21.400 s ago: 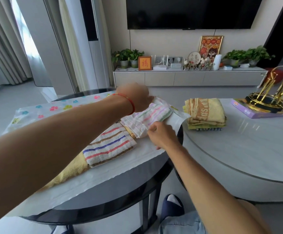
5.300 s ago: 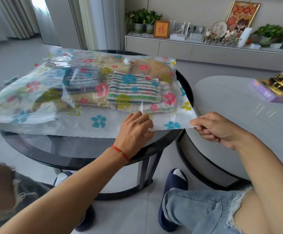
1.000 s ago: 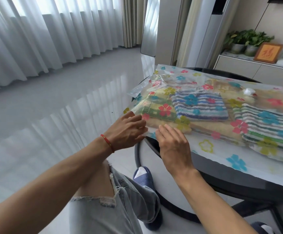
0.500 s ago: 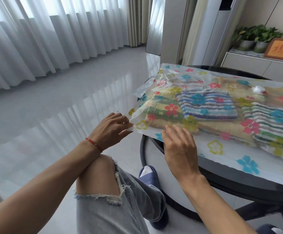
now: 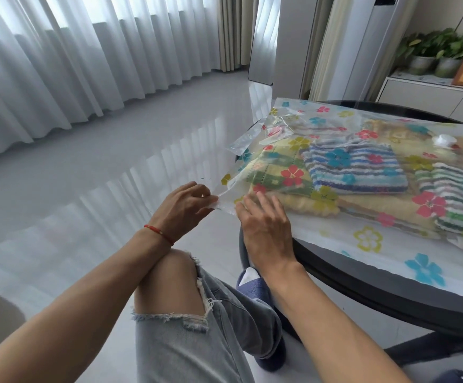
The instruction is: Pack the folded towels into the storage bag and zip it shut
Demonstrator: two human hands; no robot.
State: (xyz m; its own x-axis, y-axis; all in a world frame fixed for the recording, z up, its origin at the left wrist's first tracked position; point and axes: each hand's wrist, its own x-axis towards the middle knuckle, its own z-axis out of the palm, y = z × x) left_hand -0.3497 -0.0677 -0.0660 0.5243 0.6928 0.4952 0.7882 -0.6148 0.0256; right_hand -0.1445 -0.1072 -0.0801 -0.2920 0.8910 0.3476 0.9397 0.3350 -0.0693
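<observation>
Clear flowered plastic, the storage bag (image 5: 368, 172), lies flat on the round table (image 5: 363, 280), towels (image 5: 354, 168) inside. Since half a second ago, our left hand (image 5: 184, 210) has moved closer to our right hand (image 5: 266, 225); it pinches the bag's near corner, which overhangs the table edge. Our right hand lies flat, fingers straight, pressing the edge just beside it. We cannot make out the zip seal. The bag's far end is cut off; its long axis runs rightward from our hands.

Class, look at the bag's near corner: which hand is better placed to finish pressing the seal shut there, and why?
The left hand: its fingers already pinch the storage bag at that corner edge. The right hand lies flat beside it, steadying the plastic.
</observation>
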